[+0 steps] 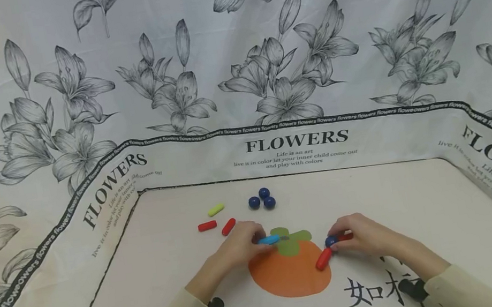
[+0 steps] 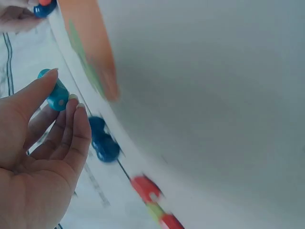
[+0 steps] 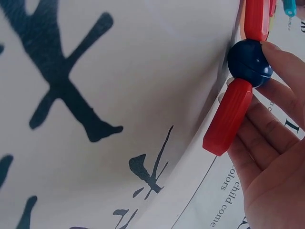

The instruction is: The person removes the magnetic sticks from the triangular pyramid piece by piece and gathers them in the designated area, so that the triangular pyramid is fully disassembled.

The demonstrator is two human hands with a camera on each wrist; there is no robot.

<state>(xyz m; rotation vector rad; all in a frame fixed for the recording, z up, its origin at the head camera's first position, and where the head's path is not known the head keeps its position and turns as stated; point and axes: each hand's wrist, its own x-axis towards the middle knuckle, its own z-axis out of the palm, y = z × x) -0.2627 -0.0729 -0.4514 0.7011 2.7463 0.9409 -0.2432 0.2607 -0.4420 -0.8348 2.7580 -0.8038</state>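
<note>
My left hand [image 1: 243,243] pinches a short light-blue rod [image 1: 269,240] between thumb and fingertips, just above the printed persimmon's green leaves. In the left wrist view, a pale dot shows on the end of this light-blue rod [image 2: 58,98]. To the right, my right hand [image 1: 359,235] grips a dark blue ball [image 3: 249,63] with a red rod joined on either side. One red rod [image 3: 228,117] slants down past the fingers in the right wrist view; the other red rod [image 3: 256,19] extends from the opposite side. Both hands are apart from each other.
Three dark blue balls [image 1: 265,200] cluster on the cloth behind the hands. Left of them lie a yellow-green rod [image 1: 216,210] and two red rods [image 1: 207,225]. The white cloth [image 1: 173,274] bears an orange persimmon print [image 1: 291,279] and black characters; a flowered curtain [image 1: 236,95] rises behind.
</note>
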